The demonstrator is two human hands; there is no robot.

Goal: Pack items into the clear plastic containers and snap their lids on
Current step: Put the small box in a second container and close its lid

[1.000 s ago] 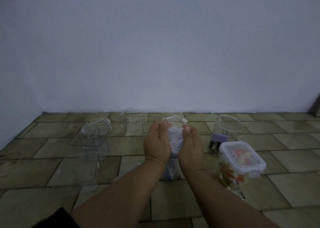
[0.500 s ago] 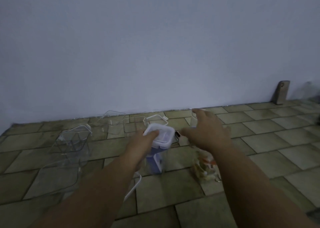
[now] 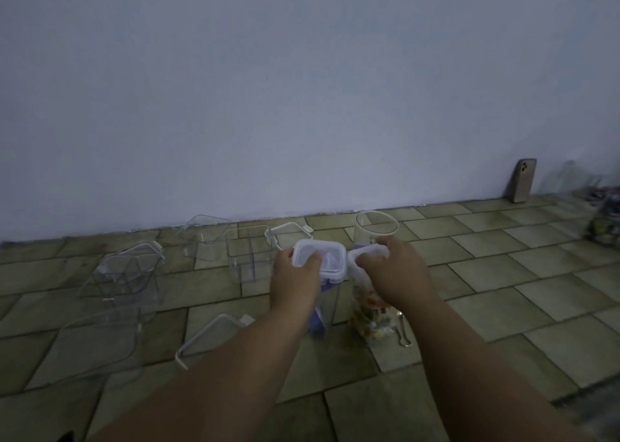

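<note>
A tall clear container with purple contents stands on the tiled floor, a white-rimmed lid on top. My left hand grips the lid's left side. Right beside it stands a second lidded container with colourful items. My right hand is clamped over that one's lid, hiding most of it.
Empty clear containers stand behind: a square one, a round one, a tilted one at left. Loose lids lie near and far. A phone leans on the wall. More items sit at far right.
Both hands were together on the purple container's lid. The right hand has since swung right and come down on the colourful container's lid; the left stays on the purple one. The view has shifted right.
</note>
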